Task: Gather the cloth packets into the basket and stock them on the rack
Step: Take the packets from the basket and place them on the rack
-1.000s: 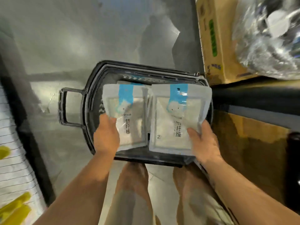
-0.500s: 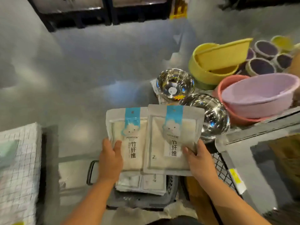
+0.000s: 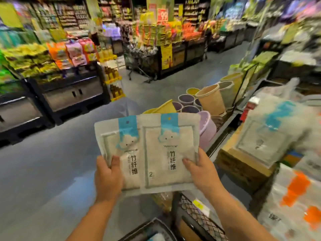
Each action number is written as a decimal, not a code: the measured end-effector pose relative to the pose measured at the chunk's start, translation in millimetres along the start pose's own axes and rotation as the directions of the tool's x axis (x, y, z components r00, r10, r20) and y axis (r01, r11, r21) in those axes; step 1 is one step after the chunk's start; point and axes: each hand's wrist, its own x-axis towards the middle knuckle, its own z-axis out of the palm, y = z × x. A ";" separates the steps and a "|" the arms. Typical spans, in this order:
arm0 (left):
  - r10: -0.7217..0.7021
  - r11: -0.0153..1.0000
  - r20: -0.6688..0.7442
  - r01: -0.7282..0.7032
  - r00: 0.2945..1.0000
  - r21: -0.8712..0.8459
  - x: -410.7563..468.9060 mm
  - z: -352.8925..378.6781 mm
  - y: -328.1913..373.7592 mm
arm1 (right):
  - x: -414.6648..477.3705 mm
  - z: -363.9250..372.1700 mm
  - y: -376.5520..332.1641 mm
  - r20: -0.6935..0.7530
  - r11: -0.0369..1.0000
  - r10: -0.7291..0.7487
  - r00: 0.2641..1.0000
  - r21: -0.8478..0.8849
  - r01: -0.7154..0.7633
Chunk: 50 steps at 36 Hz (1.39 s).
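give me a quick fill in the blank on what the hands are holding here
The left hand grips the left cloth packet and the right hand grips the right cloth packet, ___ packets in all.
The strip at the top of each packet is coloured ___.
The single digit printed near the lower left corner of the right cloth packet is ___.
Missing words: two; blue; 2

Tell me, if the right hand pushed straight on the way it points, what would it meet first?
Probably the lilac plastic tub just beyond the white cloth packet that the right hand grips; depth is unclear, so it might pass above it.
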 end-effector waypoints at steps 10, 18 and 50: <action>0.244 0.957 0.194 -0.203 0.950 -0.206 1.5 100.5 112.6 | 10.9 -121.6 -39.0 -0.258 0.991 -0.077 0.963 0.082 0.102; 0.398 0.847 0.338 -0.200 0.853 -0.492 -19.6 211.6 197.4 | 28.7 -234.2 -54.9 -0.438 0.992 -0.098 0.894 0.032 0.124; 0.141 0.958 0.904 -0.286 0.404 -0.021 -16.9 557.3 105.4 | 198.4 -345.4 160.8 -0.564 0.934 0.352 0.747 0.264 -0.240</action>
